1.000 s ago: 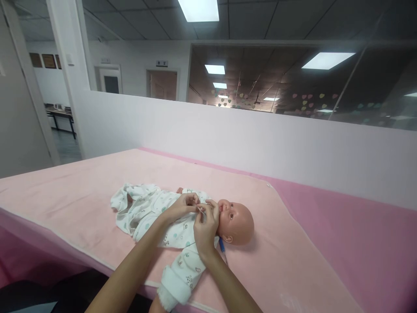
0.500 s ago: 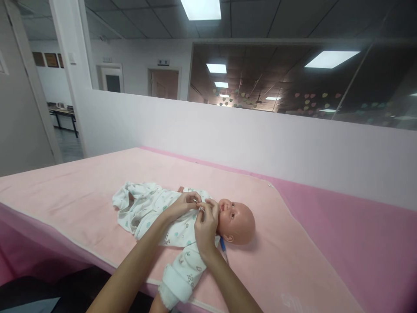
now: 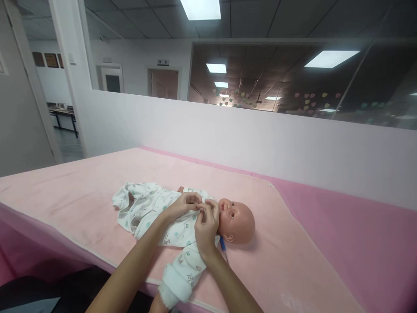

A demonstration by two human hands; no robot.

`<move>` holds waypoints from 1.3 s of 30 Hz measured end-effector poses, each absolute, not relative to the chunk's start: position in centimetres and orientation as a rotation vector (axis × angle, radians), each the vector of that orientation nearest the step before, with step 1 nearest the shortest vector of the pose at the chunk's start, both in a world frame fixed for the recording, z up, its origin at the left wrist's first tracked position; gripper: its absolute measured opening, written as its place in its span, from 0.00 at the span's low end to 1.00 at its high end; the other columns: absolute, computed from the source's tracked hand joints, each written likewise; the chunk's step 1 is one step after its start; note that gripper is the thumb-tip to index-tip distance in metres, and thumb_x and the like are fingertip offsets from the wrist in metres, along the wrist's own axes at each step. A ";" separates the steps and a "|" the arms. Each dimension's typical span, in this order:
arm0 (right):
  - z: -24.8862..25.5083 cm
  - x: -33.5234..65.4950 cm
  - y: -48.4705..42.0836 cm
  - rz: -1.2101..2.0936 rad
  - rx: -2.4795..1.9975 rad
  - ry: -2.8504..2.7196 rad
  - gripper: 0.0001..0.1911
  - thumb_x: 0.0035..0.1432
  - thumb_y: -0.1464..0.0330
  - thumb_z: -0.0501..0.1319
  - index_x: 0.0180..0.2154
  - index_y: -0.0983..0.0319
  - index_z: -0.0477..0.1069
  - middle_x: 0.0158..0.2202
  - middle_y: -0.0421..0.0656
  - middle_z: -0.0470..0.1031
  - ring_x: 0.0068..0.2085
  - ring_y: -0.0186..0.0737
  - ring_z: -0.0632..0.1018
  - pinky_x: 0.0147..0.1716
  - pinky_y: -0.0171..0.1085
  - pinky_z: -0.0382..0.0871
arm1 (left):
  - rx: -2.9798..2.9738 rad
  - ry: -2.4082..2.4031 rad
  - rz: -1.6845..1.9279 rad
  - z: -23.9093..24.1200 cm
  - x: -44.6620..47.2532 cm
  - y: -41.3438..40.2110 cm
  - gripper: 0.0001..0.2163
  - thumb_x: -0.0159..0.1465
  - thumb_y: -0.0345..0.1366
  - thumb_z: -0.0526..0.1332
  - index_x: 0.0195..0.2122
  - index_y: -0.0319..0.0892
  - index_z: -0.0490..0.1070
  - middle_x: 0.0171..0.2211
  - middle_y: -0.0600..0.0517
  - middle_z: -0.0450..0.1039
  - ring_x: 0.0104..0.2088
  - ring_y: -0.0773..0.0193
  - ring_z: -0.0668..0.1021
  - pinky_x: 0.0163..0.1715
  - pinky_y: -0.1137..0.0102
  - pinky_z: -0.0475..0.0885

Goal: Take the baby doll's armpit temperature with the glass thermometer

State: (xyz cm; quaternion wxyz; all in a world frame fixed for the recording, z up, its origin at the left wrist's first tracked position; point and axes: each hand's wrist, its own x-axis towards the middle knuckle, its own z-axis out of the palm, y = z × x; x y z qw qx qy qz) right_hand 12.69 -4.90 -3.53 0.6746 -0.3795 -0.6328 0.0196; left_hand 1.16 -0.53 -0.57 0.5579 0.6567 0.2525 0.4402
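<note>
While the baby doll [image 3: 182, 234] lies on its back on the pink cloth [image 3: 312, 261], the left hand [image 3: 181, 207] and right hand [image 3: 206, 228] meet over its chest, just below the chin. The fingers are bent in, tips close together, but one cannot tell what they pinch, if anything. The clothes [image 3: 153, 208] look soft and floppy, so they would likely bunch up if tugged; a small bit near the neck, held with fingertips, seems a good hold. The head [image 3: 237, 222] looks hard and smooth, maybe slippery. The whole doll is probably light, and best lifted with one hand under the head and one under the back.
</note>
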 end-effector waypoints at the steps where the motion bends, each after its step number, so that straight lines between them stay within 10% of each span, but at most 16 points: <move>1: -3.5 12.7 -5.0 0.032 -0.843 -1.423 0.14 0.53 0.80 0.48 0.30 0.61 0.68 0.40 0.45 0.63 0.44 0.39 0.69 0.43 0.39 0.68 | 1.543 0.584 1.048 -0.5 1.2 -0.6 0.07 0.50 0.29 0.63 0.31 0.38 0.68 0.29 0.52 0.71 0.34 0.65 0.73 0.36 0.72 0.65; 11: -3.8 12.2 -5.0 -0.137 -0.886 -1.860 0.17 0.53 0.76 0.51 0.45 0.63 0.66 0.48 0.49 0.67 0.51 0.45 0.65 0.50 0.47 0.62 | 1.826 1.049 1.392 -1.6 -2.0 -2.7 0.09 0.59 0.39 0.56 0.27 0.39 0.70 0.27 0.52 0.71 0.31 0.64 0.72 0.34 0.71 0.66; 39: -3.5 12.2 -5.1 -0.160 -0.857 -1.890 0.06 0.55 0.73 0.52 0.33 0.61 0.66 0.34 0.43 0.69 0.38 0.40 0.68 0.41 0.41 0.60 | 2.382 1.413 1.613 -4.6 -1.9 -5.4 0.06 0.60 0.31 0.51 0.34 0.43 0.67 0.32 0.50 0.73 0.35 0.60 0.73 0.37 0.66 0.66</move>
